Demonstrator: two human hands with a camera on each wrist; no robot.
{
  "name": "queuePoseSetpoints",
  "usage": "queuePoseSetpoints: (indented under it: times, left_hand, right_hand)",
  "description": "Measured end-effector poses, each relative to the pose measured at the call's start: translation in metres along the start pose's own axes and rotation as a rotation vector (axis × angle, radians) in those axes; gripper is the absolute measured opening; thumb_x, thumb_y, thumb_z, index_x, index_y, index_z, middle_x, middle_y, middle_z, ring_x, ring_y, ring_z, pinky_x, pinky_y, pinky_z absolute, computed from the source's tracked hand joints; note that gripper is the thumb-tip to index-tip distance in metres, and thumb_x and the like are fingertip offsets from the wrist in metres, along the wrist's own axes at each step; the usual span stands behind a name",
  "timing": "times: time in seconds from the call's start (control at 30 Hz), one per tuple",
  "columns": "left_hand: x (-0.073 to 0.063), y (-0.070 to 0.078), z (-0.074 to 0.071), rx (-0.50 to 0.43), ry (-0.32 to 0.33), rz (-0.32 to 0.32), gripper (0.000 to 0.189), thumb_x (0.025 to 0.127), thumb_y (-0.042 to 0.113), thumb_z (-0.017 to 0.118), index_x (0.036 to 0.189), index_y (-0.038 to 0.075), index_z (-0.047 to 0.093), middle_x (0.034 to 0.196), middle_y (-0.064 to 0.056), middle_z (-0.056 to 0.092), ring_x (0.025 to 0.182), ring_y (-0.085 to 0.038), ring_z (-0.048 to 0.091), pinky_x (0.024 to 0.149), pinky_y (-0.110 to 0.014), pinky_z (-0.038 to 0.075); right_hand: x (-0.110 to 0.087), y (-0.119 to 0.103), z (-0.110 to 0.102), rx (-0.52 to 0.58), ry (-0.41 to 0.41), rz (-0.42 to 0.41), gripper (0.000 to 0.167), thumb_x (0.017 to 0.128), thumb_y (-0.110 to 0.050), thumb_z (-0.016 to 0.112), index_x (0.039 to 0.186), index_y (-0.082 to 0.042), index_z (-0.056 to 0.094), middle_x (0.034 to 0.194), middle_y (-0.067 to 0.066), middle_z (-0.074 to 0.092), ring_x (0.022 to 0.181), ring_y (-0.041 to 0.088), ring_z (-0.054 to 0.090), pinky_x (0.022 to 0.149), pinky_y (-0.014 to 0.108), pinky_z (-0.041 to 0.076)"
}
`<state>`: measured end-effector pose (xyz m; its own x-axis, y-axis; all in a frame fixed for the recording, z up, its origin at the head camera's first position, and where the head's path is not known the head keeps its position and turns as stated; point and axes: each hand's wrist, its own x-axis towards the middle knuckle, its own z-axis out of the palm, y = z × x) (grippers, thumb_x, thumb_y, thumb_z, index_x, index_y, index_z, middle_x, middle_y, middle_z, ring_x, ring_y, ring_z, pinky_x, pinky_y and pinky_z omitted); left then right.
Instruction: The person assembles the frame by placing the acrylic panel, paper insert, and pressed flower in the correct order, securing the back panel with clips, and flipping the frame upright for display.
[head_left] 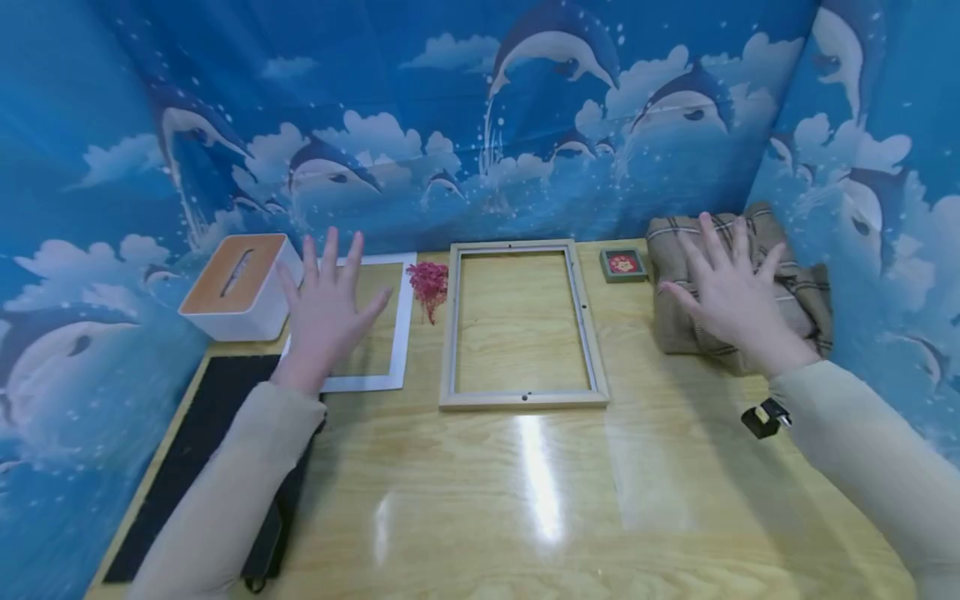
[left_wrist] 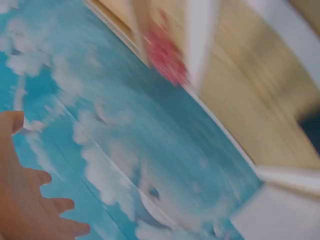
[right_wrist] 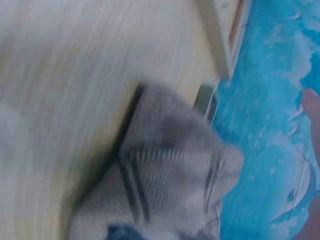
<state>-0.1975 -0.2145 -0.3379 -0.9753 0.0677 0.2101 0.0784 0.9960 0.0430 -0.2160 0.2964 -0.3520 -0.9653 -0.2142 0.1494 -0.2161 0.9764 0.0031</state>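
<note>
My left hand, fingers spread and straight, is raised over the white mat frame at the left of the table. It holds nothing. Likewise spread wide, my right hand is lifted in front of the folded checked cloth and holds nothing. Between the hands lies a wooden picture frame with bare tabletop showing through it. A bunch of pink dried flowers rests between the mat and the wooden frame. A small grey-green box with a red and gold pattern sits left of the cloth.
A white tissue box with a wooden lid stands at the back left. Along the left edge lies a black mat, partly under my left arm. A blue dolphin-print curtain encloses the back and sides of the wood-grain table.
</note>
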Motion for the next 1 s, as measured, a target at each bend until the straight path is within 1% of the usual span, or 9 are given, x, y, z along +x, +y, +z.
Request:
queuePoseSetpoints:
  times: [0.07, 0.17, 0.27, 0.37, 0.5, 0.63, 0.87, 0.9, 1.0]
  left_hand:
    - [-0.009, 0.014, 0.002, -0.075, 0.016, 0.054, 0.083, 0.092, 0.063, 0.040, 0.153, 0.028, -0.004, 0.159, -0.006, -0.012, 0.140, -0.029, -0.023, 0.104, -0.060, -0.020]
    - [-0.019, 0.033, 0.004, -0.134, 0.047, 0.118, 0.083, 0.092, 0.060, 0.045, 0.154, 0.026, 0.001, 0.160, -0.007, -0.005, 0.143, -0.029, -0.015, 0.107, -0.060, -0.014]
    - [-0.025, 0.049, 0.006, -0.171, 0.059, 0.151, 0.083, 0.092, 0.059, 0.046, 0.154, 0.026, 0.003, 0.160, -0.007, 0.000, 0.144, -0.029, -0.008, 0.109, -0.059, -0.009]
    - [-0.029, 0.063, 0.008, -0.206, 0.053, 0.173, 0.082, 0.092, 0.060, 0.046, 0.154, 0.027, 0.004, 0.160, -0.006, 0.004, 0.144, -0.031, -0.001, 0.110, -0.059, -0.005]
    - [-0.033, 0.078, 0.012, -0.230, 0.042, 0.207, 0.080, 0.092, 0.060, 0.044, 0.154, 0.026, 0.007, 0.160, -0.004, 0.005, 0.144, -0.030, 0.002, 0.111, -0.059, -0.002]
    - [-0.036, 0.091, 0.018, -0.261, 0.034, 0.231, 0.079, 0.093, 0.062, 0.040, 0.154, 0.025, 0.009, 0.159, -0.004, 0.008, 0.144, -0.028, 0.002, 0.112, -0.058, 0.001]
    - [-0.040, 0.114, 0.032, -0.318, 0.006, 0.279, 0.078, 0.093, 0.061, 0.040, 0.154, 0.022, 0.011, 0.159, -0.007, 0.010, 0.144, -0.029, 0.006, 0.113, -0.054, -0.001]
    - [-0.041, 0.118, 0.034, -0.336, 0.012, 0.291, 0.077, 0.094, 0.060, 0.041, 0.154, 0.022, 0.012, 0.159, -0.008, 0.011, 0.144, -0.030, 0.008, 0.113, -0.054, 0.000]
    - [-0.046, 0.128, 0.040, -0.434, 0.071, 0.358, 0.072, 0.095, 0.050, 0.048, 0.153, 0.017, 0.021, 0.155, -0.011, 0.023, 0.140, -0.030, 0.021, 0.112, -0.054, 0.013]
  right_hand:
    - [-0.005, -0.007, 0.002, 0.047, 0.012, -0.015, 0.077, 0.097, -0.055, 0.039, 0.155, -0.018, 0.005, 0.156, 0.002, -0.020, 0.135, 0.032, -0.029, 0.092, 0.073, -0.020]
    - [-0.011, -0.016, 0.004, 0.077, 0.056, -0.056, 0.072, 0.099, -0.049, 0.042, 0.155, -0.018, 0.009, 0.158, 0.004, -0.013, 0.138, 0.032, -0.023, 0.094, 0.074, -0.016]
    - [-0.015, -0.024, 0.007, 0.075, 0.102, -0.090, 0.069, 0.099, -0.043, 0.046, 0.154, -0.017, 0.014, 0.159, 0.007, -0.004, 0.141, 0.032, -0.016, 0.097, 0.074, -0.011]
    - [-0.019, -0.030, 0.009, 0.076, 0.113, -0.108, 0.069, 0.099, -0.039, 0.050, 0.154, -0.014, 0.016, 0.159, 0.007, -0.002, 0.141, 0.031, -0.015, 0.098, 0.074, -0.008]
    - [-0.024, -0.036, 0.012, 0.084, 0.110, -0.128, 0.069, 0.098, -0.038, 0.052, 0.153, -0.010, 0.020, 0.159, 0.005, -0.004, 0.141, 0.029, -0.016, 0.099, 0.074, -0.005]
    - [-0.028, -0.038, 0.014, 0.091, 0.117, -0.134, 0.068, 0.098, -0.037, 0.052, 0.153, -0.011, 0.020, 0.159, 0.004, -0.005, 0.142, 0.029, -0.013, 0.100, 0.074, -0.003]
    - [-0.039, -0.042, 0.020, 0.168, 0.112, -0.143, 0.067, 0.098, -0.031, 0.053, 0.153, -0.012, 0.018, 0.159, 0.007, -0.002, 0.143, 0.032, -0.005, 0.104, 0.070, 0.002]
    - [-0.040, -0.043, 0.021, 0.173, 0.114, -0.147, 0.067, 0.098, -0.030, 0.053, 0.153, -0.011, 0.019, 0.159, 0.008, -0.001, 0.143, 0.033, -0.004, 0.104, 0.070, 0.003]
    - [-0.045, -0.044, 0.028, 0.201, 0.151, -0.174, 0.069, 0.096, -0.025, 0.059, 0.152, -0.009, 0.022, 0.158, 0.011, 0.004, 0.143, 0.036, 0.003, 0.104, 0.069, 0.010]
